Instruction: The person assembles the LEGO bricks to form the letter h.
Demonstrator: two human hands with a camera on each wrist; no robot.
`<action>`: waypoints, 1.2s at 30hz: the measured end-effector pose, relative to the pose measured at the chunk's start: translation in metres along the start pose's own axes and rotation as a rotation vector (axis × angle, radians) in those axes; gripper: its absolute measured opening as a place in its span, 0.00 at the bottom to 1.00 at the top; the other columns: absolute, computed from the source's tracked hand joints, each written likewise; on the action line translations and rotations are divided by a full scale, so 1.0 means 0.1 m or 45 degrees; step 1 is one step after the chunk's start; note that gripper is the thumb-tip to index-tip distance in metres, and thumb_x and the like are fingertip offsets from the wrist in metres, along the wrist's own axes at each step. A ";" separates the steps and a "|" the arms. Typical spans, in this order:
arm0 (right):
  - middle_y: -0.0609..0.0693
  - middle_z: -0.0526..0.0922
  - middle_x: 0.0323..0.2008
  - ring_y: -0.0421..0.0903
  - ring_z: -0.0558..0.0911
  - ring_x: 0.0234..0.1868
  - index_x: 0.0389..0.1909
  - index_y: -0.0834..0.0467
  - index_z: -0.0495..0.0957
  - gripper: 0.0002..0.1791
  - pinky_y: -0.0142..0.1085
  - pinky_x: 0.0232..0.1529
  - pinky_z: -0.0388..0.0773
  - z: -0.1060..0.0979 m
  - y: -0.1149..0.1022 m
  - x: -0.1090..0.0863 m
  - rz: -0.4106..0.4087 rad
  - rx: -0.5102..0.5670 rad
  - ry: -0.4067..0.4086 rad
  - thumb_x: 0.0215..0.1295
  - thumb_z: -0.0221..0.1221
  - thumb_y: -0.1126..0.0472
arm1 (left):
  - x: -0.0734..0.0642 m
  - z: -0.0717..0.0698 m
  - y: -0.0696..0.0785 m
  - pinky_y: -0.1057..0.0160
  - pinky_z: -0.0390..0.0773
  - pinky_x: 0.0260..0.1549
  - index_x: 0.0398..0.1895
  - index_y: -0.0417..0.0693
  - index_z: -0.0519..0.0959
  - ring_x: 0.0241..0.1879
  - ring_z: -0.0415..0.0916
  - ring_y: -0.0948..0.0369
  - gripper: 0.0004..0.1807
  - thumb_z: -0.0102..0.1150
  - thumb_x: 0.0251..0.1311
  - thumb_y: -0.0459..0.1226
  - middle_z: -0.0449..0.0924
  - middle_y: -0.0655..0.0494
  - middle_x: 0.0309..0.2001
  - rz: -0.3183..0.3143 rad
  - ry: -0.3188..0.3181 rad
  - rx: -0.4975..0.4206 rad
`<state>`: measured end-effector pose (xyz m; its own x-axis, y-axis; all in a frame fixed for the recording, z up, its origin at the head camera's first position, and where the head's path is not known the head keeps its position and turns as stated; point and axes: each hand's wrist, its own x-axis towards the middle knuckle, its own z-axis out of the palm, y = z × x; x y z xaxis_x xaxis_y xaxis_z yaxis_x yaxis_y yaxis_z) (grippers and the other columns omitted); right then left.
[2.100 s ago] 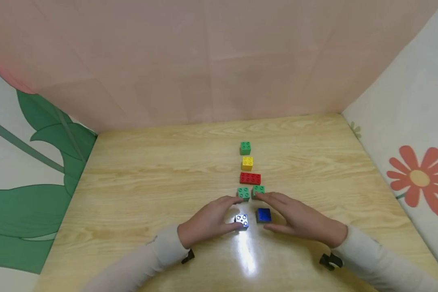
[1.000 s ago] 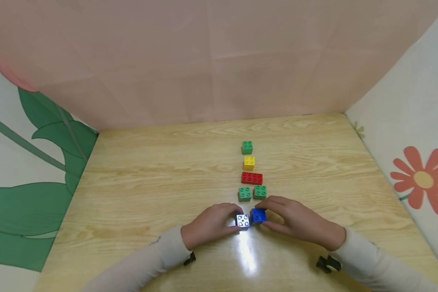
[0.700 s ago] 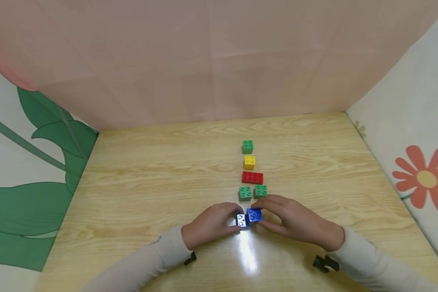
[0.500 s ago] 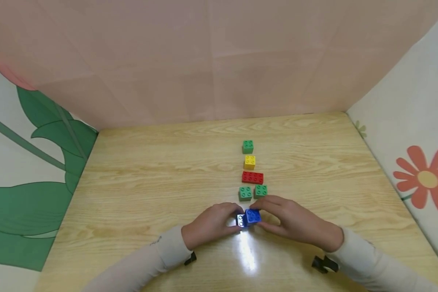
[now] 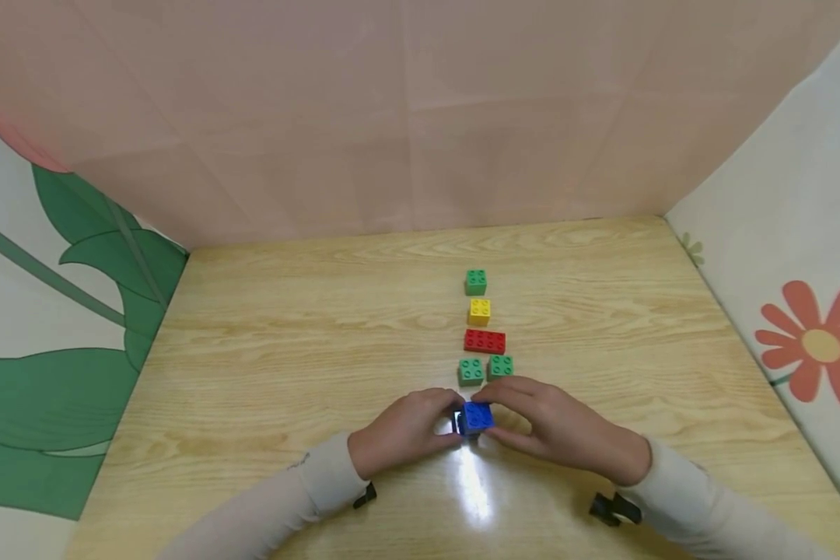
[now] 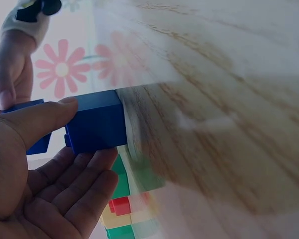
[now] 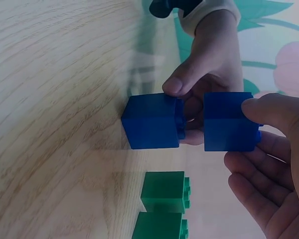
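1. i can see both hands at the near part of the worktop [image 5: 308,334], thumb and fingers parted only by the width of a blue block.
2. the left hand [image 5: 407,433] pinches the lower blue block [image 7: 152,122], which stands on the worktop, studs up.
3. the right hand [image 5: 560,425] pinches the upper blue block [image 7: 228,122], also studs up, and holds it over the lower one, a little off to the right; a gap shows between the two.
4. just beyond the fingers stand the left green block [image 5: 470,373] and the right green block [image 5: 500,369], side by side.
5. farther off, roughly in line, come the long red block [image 5: 484,342], the yellow block [image 5: 479,313] and the far green block [image 5: 476,283].
6. pale sleeves [image 5: 703,498] cover the forearms.
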<state>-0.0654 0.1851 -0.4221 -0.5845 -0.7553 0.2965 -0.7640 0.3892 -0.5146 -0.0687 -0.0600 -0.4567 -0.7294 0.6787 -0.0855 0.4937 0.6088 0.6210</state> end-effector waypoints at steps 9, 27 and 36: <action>0.41 0.78 0.52 0.38 0.78 0.52 0.57 0.50 0.76 0.25 0.31 0.49 0.79 0.03 -0.01 0.01 -0.007 0.031 0.000 0.58 0.69 0.58 | 0.00 -0.01 -0.02 0.73 0.75 0.44 0.51 0.49 0.78 0.43 0.77 0.69 0.20 0.68 0.57 0.46 0.81 0.64 0.43 0.067 0.053 0.007; 0.41 0.78 0.51 0.37 0.78 0.51 0.56 0.51 0.76 0.22 0.29 0.48 0.78 0.10 0.02 0.02 -0.001 0.048 -0.012 0.62 0.67 0.56 | 0.00 -0.02 -0.04 0.74 0.75 0.44 0.52 0.50 0.77 0.42 0.76 0.71 0.21 0.68 0.58 0.47 0.80 0.65 0.43 0.061 0.036 -0.004; 0.37 0.77 0.52 0.33 0.77 0.52 0.55 0.50 0.77 0.20 0.26 0.48 0.77 0.12 0.02 0.00 0.038 0.076 -0.016 0.62 0.66 0.56 | 0.01 -0.02 -0.04 0.75 0.75 0.43 0.51 0.50 0.77 0.42 0.76 0.71 0.21 0.67 0.58 0.48 0.80 0.65 0.42 0.079 0.037 0.000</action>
<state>-0.0636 0.1790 -0.4325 -0.6029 -0.7506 0.2703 -0.7284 0.3797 -0.5703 -0.0718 -0.0624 -0.4577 -0.7109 0.7029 -0.0246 0.5383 0.5662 0.6241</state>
